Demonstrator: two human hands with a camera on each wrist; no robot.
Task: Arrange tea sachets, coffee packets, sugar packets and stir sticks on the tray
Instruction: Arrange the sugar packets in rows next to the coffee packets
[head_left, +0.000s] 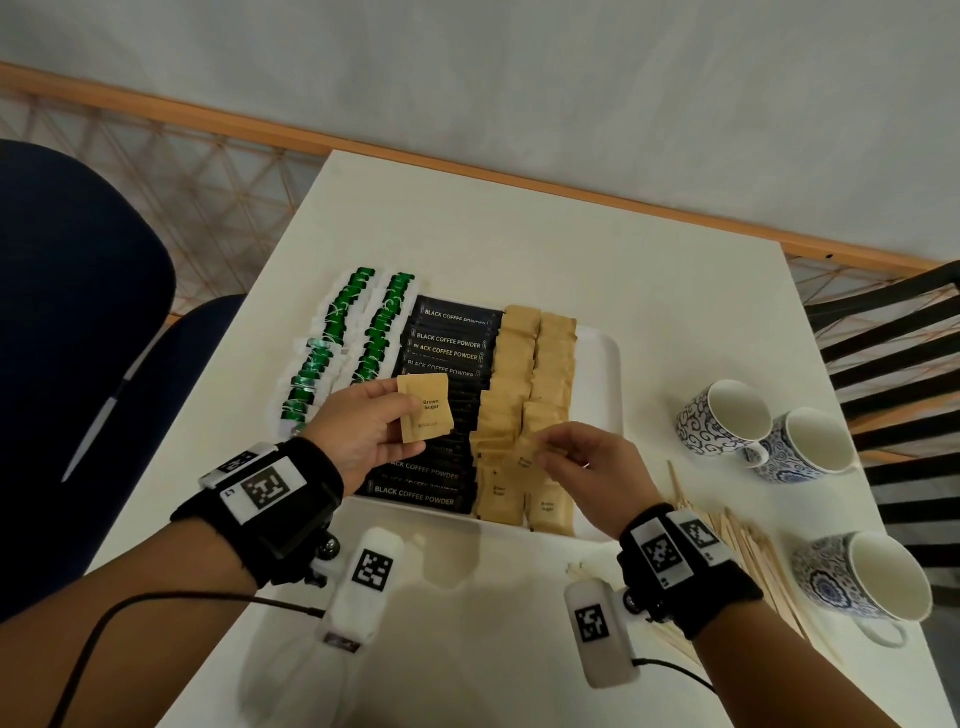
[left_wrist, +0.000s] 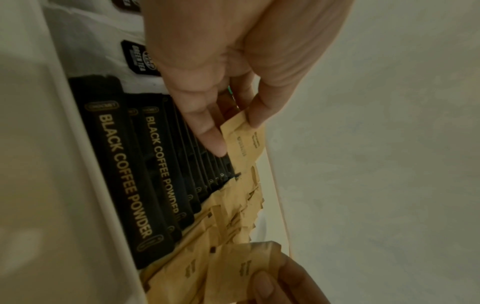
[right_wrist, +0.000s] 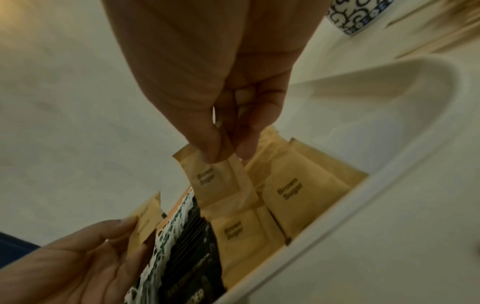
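A white tray (head_left: 605, 358) holds rows of green tea sachets (head_left: 358, 332), black coffee packets (head_left: 449, 343) and brown sugar packets (head_left: 540, 364). My left hand (head_left: 402, 422) hovers over the coffee row and holds one brown sugar packet (head_left: 426, 408) between thumb and fingers. My right hand (head_left: 545, 453) pinches another sugar packet (head_left: 524, 460) by its top edge, just above the near end of the sugar rows. In the right wrist view that packet (right_wrist: 207, 181) hangs from the fingertips (right_wrist: 207, 150). Wooden stir sticks (head_left: 748, 551) lie on the table right of the tray.
Three blue-patterned cups (head_left: 727, 415) (head_left: 810, 441) (head_left: 867, 577) stand on the table's right side. A dark blue chair (head_left: 78, 312) is at the left and a black slatted chair (head_left: 893, 332) at the right. The right strip of the tray is bare.
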